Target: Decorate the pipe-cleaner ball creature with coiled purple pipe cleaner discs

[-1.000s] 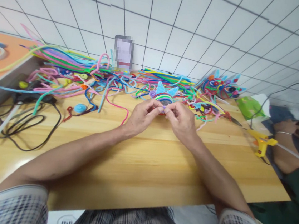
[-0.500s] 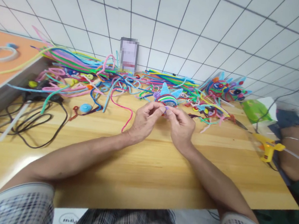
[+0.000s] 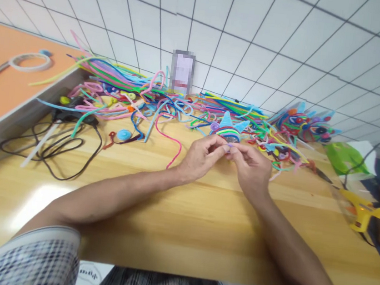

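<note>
Between the fingertips of both hands is a small purple piece [image 3: 230, 145], likely coiled pipe cleaner, mostly covered by the fingers. My left hand [image 3: 200, 158] pinches it from the left, thumb against index finger. From the other side my right hand [image 3: 253, 170] closes on the same piece. Just beyond the fingertips sits a striped pipe-cleaner animal head [image 3: 226, 132] with light blue pointed ears and a purple coil at its left. Its lower part is hidden by my hands.
Loose pipe cleaners [image 3: 115, 79] pile along the wall. Two finished colourful heads [image 3: 303, 123] stand back right, near a green packet [image 3: 346, 158]. A yellow glue gun [image 3: 363, 212] and scissors [image 3: 320, 172] lie right. At left are a black cable [image 3: 80, 166] and a blue coil [image 3: 124, 135]. A phone [image 3: 182, 73] leans behind.
The camera has turned left, so everything sits further right in view. Both hands keep their pinch on the purple piece, with only slight finger movement.
</note>
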Motion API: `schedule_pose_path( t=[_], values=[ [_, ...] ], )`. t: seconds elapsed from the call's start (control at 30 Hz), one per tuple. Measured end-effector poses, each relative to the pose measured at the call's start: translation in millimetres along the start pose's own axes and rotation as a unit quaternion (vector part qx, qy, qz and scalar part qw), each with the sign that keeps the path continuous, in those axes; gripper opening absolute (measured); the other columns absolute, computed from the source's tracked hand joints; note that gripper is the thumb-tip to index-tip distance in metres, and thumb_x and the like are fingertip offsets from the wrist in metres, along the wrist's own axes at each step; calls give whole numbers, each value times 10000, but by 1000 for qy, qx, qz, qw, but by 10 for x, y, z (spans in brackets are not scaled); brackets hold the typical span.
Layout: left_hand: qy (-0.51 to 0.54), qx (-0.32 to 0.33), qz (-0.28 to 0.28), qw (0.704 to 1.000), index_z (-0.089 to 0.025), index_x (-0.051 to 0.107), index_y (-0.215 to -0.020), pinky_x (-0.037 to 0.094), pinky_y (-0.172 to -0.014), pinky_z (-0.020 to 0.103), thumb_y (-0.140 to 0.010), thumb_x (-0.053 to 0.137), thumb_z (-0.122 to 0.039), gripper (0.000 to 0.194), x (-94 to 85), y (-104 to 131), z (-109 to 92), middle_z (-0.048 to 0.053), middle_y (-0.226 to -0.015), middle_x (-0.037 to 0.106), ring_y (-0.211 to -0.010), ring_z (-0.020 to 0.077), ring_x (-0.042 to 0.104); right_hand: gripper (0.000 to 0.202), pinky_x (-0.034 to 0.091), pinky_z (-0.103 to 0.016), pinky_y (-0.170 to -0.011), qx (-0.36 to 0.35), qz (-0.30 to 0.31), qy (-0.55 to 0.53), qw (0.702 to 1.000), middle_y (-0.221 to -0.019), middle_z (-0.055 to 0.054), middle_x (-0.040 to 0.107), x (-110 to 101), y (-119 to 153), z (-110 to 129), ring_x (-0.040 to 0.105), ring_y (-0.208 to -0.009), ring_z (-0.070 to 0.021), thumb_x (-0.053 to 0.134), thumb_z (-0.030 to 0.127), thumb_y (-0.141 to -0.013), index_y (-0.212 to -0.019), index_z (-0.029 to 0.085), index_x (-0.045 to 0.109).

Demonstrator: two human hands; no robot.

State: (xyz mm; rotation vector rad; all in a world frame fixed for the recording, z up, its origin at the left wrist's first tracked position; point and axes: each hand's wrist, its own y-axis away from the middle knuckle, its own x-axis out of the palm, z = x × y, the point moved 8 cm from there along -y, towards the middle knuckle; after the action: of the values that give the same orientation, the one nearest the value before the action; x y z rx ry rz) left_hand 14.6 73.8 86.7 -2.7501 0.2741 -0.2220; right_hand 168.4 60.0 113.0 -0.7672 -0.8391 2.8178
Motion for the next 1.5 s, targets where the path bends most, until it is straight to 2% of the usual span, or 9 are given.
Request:
schedule_pose_path(
  t=[0.13,0.3,0.4,0.57,0.77,0.93,1.17,1.33,1.5],
  values=[
    [40,-18,-22,999,-177,695,-903,487,-793,301,-1000,679,-383,229,4,28,5,16,-820,682,-782,155,612,170,619,-338,-744,-19,-51,-7,998,-867,-11,826,-7,60,-15,764,-734,-182,744,350,-991,-1108,285,847],
    [106,-70,-26,992,-173,704,-904,504,-827,293,-983,692,-372,215,74,39,64,23,-863,701,-848,160,644,135,628,-336,-732,-40,-80,-3,996,-868,-8,828,-34,114,-47,759,-728,-178,777,305,-968,-1076,297,857],
    [118,-96,-16,988,-173,697,-886,510,-837,291,-972,698,-361,206,79,43,112,23,-868,701,-856,158,643,255,632,-319,-714,-43,-86,-3,995,-903,-5,829,-56,145,-96,758,-725,-168,794,246,-950,-1192,317,836],
    [141,-152,-19,978,-169,710,-893,501,-824,292,-958,708,-361,202,-19,149,310,29,-869,702,-843,159,623,360,647,-289,-750,-81,-25,15,996,-956,9,846,87,197,-102,791,-785,-160,794,127,-920,-1203,347,827],
    [139,-216,-26,966,-196,714,-880,449,-706,292,-941,732,-462,273,-129,312,504,9,-774,609,-742,158,532,419,675,-326,-731,-74,23,42,996,-990,-8,860,244,272,-116,815,-809,-197,779,114,-926,-1234,396,821],
    [142,-236,-39,961,-201,723,-871,443,-676,296,-947,725,-444,254,-143,322,531,12,-759,605,-724,158,516,387,684,-349,-702,-29,10,45,999,-995,-16,861,253,324,-204,820,-821,-220,785,163,-936,-1214,428,831],
    [192,-235,-52,951,-199,704,-877,514,-802,315,-932,730,-446,255,-102,305,571,40,-852,686,-829,180,618,358,690,-326,-746,11,-4,5,1000,-998,9,863,276,313,-264,823,-838,-199,803,189,-917,-1168,441,845],
    [132,-237,-19,962,-193,692,-893,464,-738,299,-955,700,-450,265,-115,310,594,23,-810,640,-768,164,560,367,661,-287,-665,12,12,-32,999,-900,11,845,302,258,-220,789,-739,-172,782,123,-900,-1121,405,862],
    [113,-231,2,966,-189,721,-932,481,-754,294,-959,705,-454,266,-158,300,581,33,-845,695,-788,168,594,345,653,-287,-676,14,21,-54,998,-916,-1,843,339,252,-259,786,-764,-173,792,123,-889,-1102,383,869]
  ],
)
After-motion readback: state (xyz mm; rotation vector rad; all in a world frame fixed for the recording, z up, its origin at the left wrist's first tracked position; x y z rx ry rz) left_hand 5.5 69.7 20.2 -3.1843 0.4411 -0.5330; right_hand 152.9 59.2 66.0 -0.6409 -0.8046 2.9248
